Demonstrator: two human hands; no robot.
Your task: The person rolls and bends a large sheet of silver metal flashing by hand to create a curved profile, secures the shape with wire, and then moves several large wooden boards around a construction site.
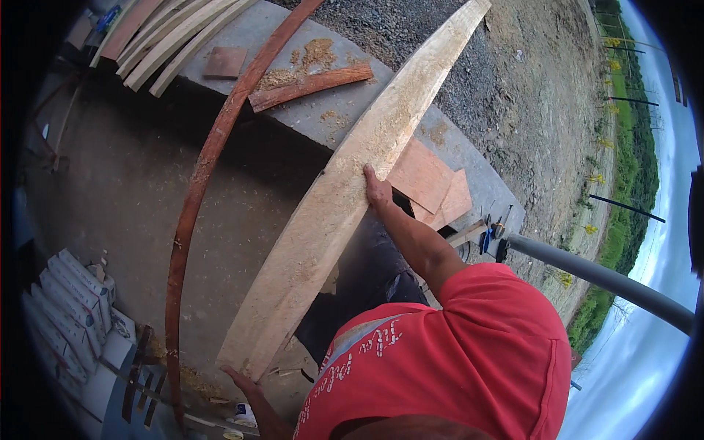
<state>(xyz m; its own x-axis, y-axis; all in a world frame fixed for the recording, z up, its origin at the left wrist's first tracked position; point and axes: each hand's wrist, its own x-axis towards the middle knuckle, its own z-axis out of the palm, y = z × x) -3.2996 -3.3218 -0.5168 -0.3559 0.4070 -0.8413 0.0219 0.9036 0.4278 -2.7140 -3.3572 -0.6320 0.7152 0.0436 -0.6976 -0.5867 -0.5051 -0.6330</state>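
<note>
A long, pale wooden plank (pixel 304 238) slants across the view, from low on the left up to the top right. Its face is rough and dusted with sawdust. My right hand (pixel 378 189) grips the plank's right edge near its middle, thumb on the upper face. Down at the near end, my left hand (pixel 246 385) holds the plank by its corner, its fingers mostly hidden beneath. Further up, the plank passes over a grey slab table (pixel 323 136); I cannot tell whether it rests on it.
Left of the plank runs a long curved reddish wood strip (pixel 192 198). The table bears a short reddish offcut (pixel 312 86), sawdust (pixel 319 51), brown boards (pixel 422 176) and blue-handled pliers (pixel 485 238). Curved pale strips (pixel 183 37) overhang it. Stacked white boxes (pixel 70 308) stand lower left; a grey pole (pixel 601 275) is right.
</note>
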